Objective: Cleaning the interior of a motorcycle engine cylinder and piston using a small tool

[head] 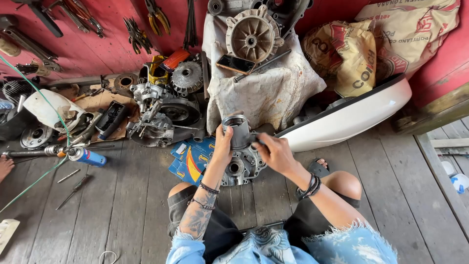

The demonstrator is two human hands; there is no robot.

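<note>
Weathered floor planks (122, 205) are carrying engine parts below a red wall. I am gripping a grey metal cylinder (238, 131) at centre with my left hand (222, 146), while my right hand (274, 152) is pinching its side. An engine casing (244, 168) is lying beneath it, blue-and-yellow flat boxes (191, 161) at nine o'clock, tan printed sacks (356, 54) at two o'clock.
</note>
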